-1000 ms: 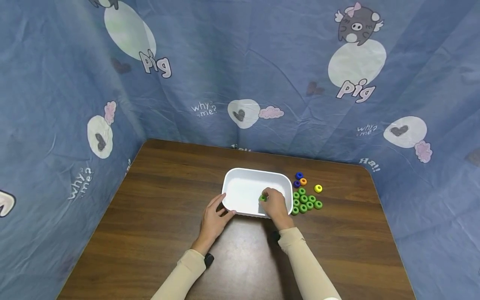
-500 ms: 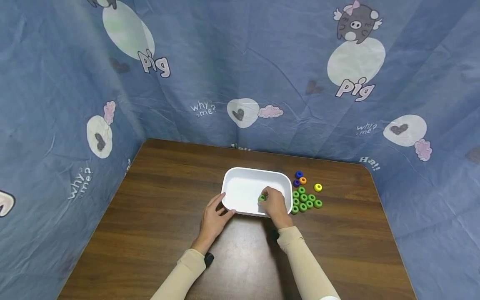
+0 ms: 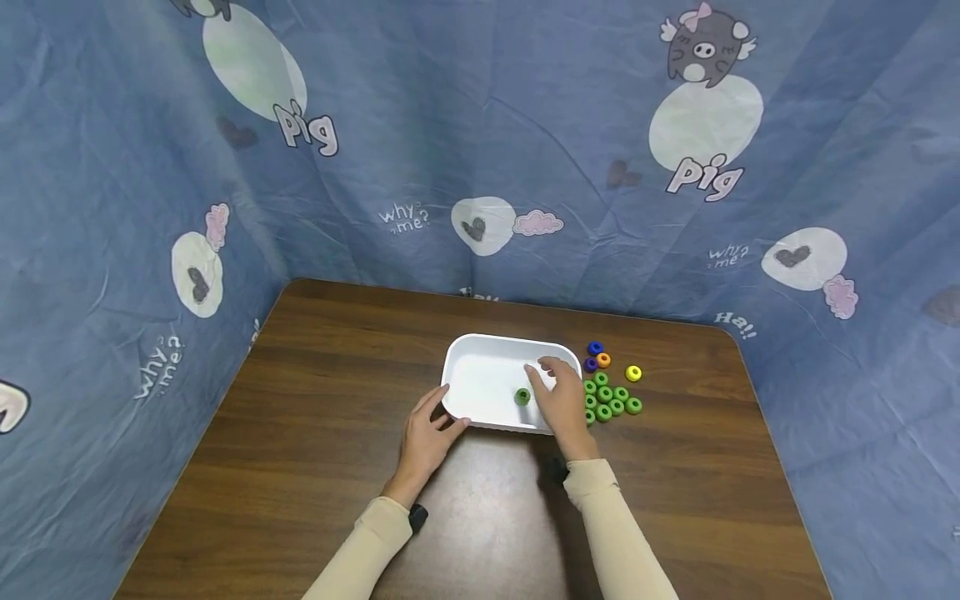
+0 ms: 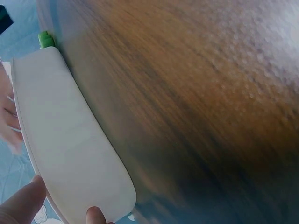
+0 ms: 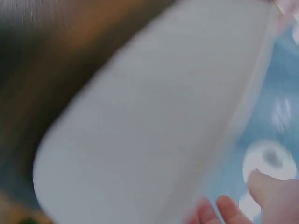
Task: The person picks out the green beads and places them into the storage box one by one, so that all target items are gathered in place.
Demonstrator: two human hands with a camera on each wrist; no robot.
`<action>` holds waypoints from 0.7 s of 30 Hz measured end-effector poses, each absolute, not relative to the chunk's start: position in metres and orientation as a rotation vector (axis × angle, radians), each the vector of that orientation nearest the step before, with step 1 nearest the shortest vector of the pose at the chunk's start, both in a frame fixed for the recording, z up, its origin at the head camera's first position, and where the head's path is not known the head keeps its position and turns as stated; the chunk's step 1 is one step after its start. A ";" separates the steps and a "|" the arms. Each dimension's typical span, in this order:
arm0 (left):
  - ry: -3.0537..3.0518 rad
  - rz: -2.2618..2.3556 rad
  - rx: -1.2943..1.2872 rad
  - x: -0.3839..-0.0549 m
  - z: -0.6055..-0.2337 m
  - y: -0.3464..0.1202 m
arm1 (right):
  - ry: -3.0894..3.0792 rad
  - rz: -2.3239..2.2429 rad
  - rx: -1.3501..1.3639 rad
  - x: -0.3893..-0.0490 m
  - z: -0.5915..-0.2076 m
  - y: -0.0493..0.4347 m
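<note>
A white rectangular tray [image 3: 480, 371] lies on the table, with one green ring [image 3: 522, 397] on its floor, right of the middle. My left hand [image 3: 424, 446] rests at the tray's near left corner, fingers spread, touching the rim and outer wall. In the left wrist view, the left thumb [image 4: 29, 201] meets the rim. Over the tray's right part is my right hand [image 3: 564, 407], thumb and fingers apart and nothing between them. The right wrist view is blurred; it shows the tray's outer wall [image 5: 140, 116] and the fingertips [image 5: 228, 207].
Right beside the tray lies a cluster of green rings [image 3: 605, 394], with blue rings [image 3: 596, 347], an orange ring [image 3: 603, 360] and a yellow ring [image 3: 633, 373] behind it. A blue printed curtain [image 3: 405, 167] surrounds the brown wooden table [image 3: 345, 358].
My right hand has let go of the green ring, leaving it in the tray, and has opened and drawn up to the right. The left hand has stayed at the corner.
</note>
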State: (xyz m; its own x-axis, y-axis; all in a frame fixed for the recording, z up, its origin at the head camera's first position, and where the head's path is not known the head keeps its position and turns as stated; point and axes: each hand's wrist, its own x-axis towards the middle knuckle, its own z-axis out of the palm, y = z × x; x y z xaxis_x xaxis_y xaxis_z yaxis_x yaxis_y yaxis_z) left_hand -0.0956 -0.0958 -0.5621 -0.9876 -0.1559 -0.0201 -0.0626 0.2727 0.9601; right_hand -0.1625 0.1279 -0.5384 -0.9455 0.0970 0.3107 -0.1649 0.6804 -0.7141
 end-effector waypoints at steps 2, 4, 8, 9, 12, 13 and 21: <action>-2.445 -1.835 0.206 -0.096 -0.563 -0.095 | -2.505 1.196 -0.027 -0.161 -0.531 0.140; -2.440 -1.842 0.207 -0.097 -0.563 -0.095 | -2.449 1.240 -0.114 -0.158 -0.525 0.155; -2.433 -1.860 0.220 -0.098 -0.565 -0.096 | -2.411 1.270 -0.256 -0.148 -0.523 0.183; -2.431 -1.862 0.221 -0.098 -0.565 -0.096 | -2.417 1.269 -0.284 -0.145 -0.525 0.189; -2.433 -1.862 0.214 -0.098 -0.567 -0.096 | -2.439 1.277 -0.368 -0.135 -0.534 0.203; -2.430 -1.866 0.215 -0.097 -0.567 -0.096 | -2.445 1.288 -0.390 -0.132 -0.539 0.206; -2.438 -1.852 0.203 -0.097 -0.567 -0.096 | -2.541 1.312 -0.475 -0.117 -0.563 0.214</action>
State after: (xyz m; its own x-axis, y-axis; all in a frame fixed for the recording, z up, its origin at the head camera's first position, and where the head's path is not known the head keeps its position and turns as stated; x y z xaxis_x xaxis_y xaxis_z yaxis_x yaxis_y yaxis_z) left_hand -0.0974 -0.0960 -0.5668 -0.9886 -0.1489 -0.0218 -0.0609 0.2638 0.9626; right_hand -0.1172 0.2141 -0.5635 -0.9180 0.3914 0.0641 0.1743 0.5434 -0.8212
